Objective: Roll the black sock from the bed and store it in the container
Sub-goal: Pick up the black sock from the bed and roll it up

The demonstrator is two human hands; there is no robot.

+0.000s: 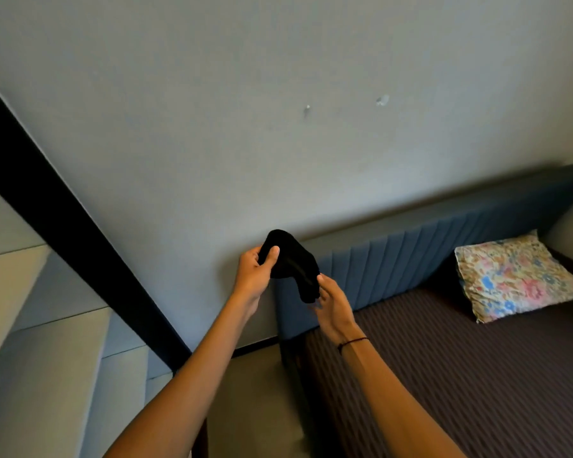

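I hold a black sock (291, 262) in the air in front of the wall, stretched between both hands. My left hand (253, 271) pinches its upper end between thumb and fingers. My right hand (333, 304) grips its lower end, which hangs down a little. The bed (477, 375), covered in a dark striped sheet, lies to the lower right, below the sock. No container is in view.
A blue padded headboard (427, 249) runs along the grey wall (278, 110). A floral pillow (516, 276) lies at the bed's far right. A black beam (63, 233) slants across the left, with pale steps (47, 342) beyond it. Beige floor (255, 391) shows beside the bed.
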